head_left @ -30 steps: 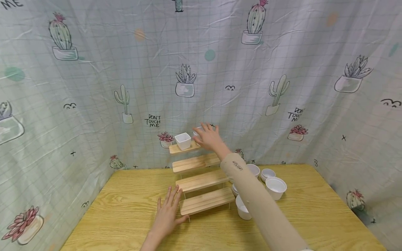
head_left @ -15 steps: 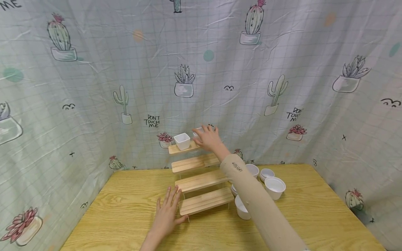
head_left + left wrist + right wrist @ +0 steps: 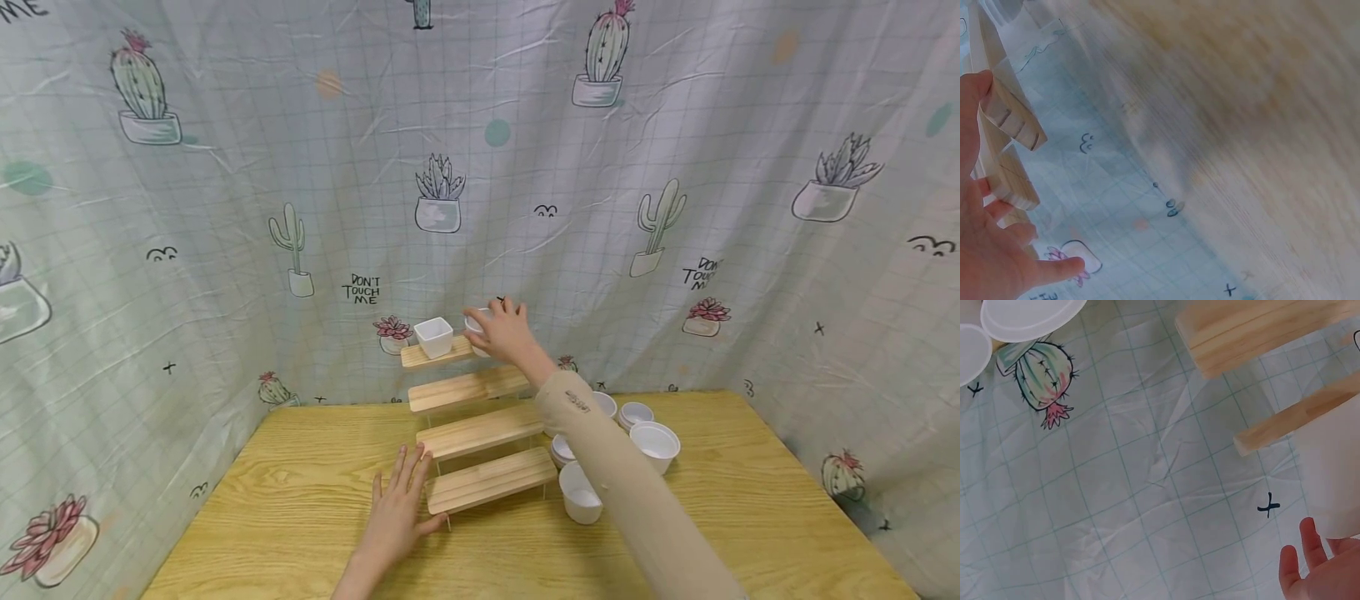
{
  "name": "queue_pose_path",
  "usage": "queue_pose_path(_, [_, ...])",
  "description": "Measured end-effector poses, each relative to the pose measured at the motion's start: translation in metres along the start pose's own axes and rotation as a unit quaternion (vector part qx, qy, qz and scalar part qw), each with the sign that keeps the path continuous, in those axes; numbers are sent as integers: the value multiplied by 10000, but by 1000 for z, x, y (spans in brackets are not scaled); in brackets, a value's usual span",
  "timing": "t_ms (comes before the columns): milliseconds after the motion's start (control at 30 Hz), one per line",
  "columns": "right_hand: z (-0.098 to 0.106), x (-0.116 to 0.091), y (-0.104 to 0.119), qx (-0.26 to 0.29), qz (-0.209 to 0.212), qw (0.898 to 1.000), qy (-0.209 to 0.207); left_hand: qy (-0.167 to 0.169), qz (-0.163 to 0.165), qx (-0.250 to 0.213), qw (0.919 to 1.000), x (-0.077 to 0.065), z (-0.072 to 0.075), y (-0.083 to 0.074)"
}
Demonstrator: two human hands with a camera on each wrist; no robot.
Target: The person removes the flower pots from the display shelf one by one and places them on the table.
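A wooden stand with several stepped shelves (image 3: 468, 391) is on the table. My right hand (image 3: 506, 333) reaches to its top shelf, fingers and thumb around the rim of a white cup (image 3: 1332, 472). In the right wrist view the cup stands on that shelf, fingertips at its rim. A white square cup (image 3: 433, 338) is on the same shelf, to the left of the gripped one. My left hand (image 3: 395, 508) spreads its fingers along the left ends of the lower shelves. In the left wrist view those fingers touch the shelf edges (image 3: 1016, 128).
Right of the stand, partly behind the right sleeve (image 3: 622, 475), are several white round cups, among them a wide one (image 3: 655, 446) and one at the front (image 3: 581, 496). A patterned curtain (image 3: 360, 167) hangs close behind the stand and along both sides of the wooden table (image 3: 300, 483).
My right hand and its cup have shifted slightly to the right and down along the top shelf. The left hand stays at the stand's left side.
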State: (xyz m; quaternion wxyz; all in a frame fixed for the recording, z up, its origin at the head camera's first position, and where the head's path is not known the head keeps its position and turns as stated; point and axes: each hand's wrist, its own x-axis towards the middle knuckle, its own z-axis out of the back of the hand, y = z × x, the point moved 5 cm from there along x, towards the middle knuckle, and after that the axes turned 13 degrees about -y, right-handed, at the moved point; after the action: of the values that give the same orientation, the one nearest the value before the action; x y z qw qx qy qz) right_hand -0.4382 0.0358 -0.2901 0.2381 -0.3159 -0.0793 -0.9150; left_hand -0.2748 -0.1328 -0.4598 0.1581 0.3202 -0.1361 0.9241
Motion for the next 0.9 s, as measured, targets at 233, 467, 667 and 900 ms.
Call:
queue_pose_path(233, [3,-9,-2,55,179,9991,-386,-22,-21,42,10000,0,-2,1])
queue_pose_path(467, [9,-21,-3,148,276,9978,-592,5,27,-2,10000,0,-1,0])
queue_pose_path(667, [15,-35,-4,342,421,9949,-848,10,36,9,10000,0,-1,0])
queue_pose_path(900, [25,-50,-3,241,694,9897,-1227,33,42,31,10000,0,-2,0])
